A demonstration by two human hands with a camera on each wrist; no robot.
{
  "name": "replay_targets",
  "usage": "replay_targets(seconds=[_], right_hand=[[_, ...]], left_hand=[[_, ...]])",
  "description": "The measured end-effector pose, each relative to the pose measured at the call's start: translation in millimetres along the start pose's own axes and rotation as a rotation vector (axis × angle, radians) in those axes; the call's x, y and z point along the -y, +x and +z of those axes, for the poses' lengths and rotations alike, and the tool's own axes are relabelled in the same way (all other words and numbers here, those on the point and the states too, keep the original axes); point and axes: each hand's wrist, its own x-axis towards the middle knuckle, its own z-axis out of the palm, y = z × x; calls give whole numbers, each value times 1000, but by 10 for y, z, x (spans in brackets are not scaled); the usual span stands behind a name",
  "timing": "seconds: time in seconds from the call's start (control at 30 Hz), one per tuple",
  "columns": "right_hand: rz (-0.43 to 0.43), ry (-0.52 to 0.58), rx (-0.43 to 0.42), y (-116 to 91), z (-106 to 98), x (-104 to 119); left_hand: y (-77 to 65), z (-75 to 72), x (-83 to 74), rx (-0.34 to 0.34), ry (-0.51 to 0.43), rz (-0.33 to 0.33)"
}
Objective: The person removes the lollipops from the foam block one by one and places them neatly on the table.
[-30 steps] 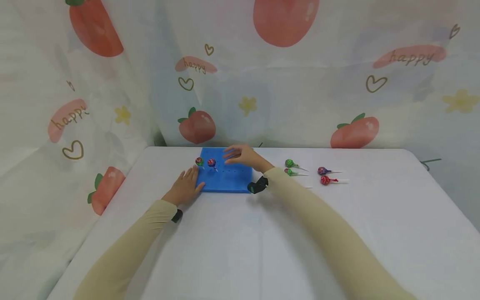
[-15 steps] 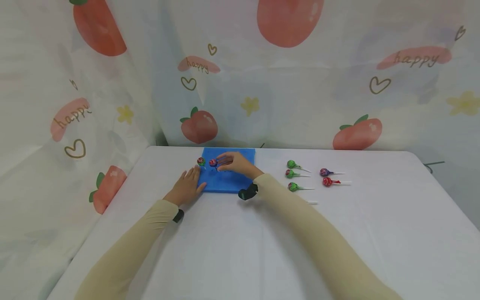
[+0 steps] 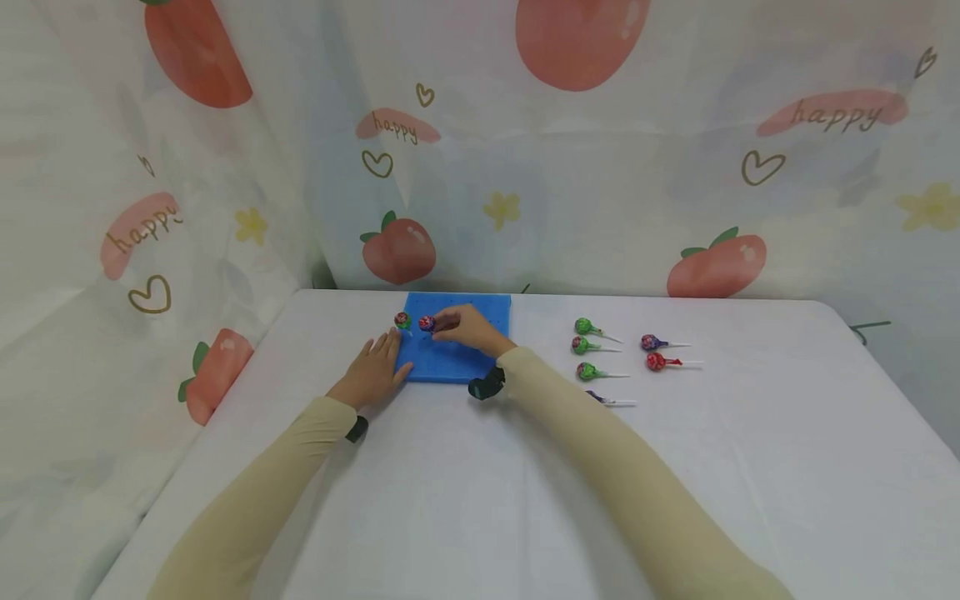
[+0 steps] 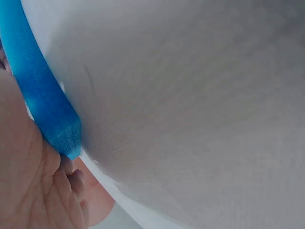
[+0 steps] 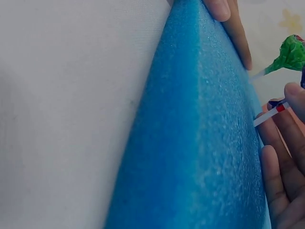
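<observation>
A blue foam board (image 3: 450,364) lies on the white table. My left hand (image 3: 367,372) rests along its left edge with straight fingers. A purple-and-red wrapped lollipop (image 3: 427,323) stands in the board, and my right hand (image 3: 467,327) pinches it between thumb and fingers. In the right wrist view its white stick (image 5: 268,117) meets the foam, while most of the candy head is out of frame. Left of it a green-and-red lollipop (image 3: 402,320) stands in the board, close to the left fingertips. The left wrist view shows the board's blue edge (image 4: 43,81) beside the palm.
Three green lollipops (image 3: 586,345) lie on the table right of the board. A purple one (image 3: 654,342) and a red one (image 3: 656,362) lie farther right. Another purple lollipop (image 3: 596,397) is partly hidden by the right sleeve. A printed curtain (image 3: 585,192) hangs behind the table.
My right hand has moved left and slightly down across the board, and its fingers have closed on the purple lollipop. More of the table lollipops show past the sleeve. The left hand stays put.
</observation>
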Motion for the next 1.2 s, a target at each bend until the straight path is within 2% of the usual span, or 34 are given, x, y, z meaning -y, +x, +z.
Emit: replay_targets(seconds=[0.67,0.8,1.03,1.2], right_hand=[[48,-4,-22,14,5,117],[35,7,-18,9,-4,151],[10,48,-16,-69,-75,256],[3,38,-27,-133,-181,274]], left_hand=[[-9,2,12,-29,-16,23],[-18,3,8,-31,-22,27],[-26,8,13,-31,-21,29],[-19,5,13,-30,-16,23]])
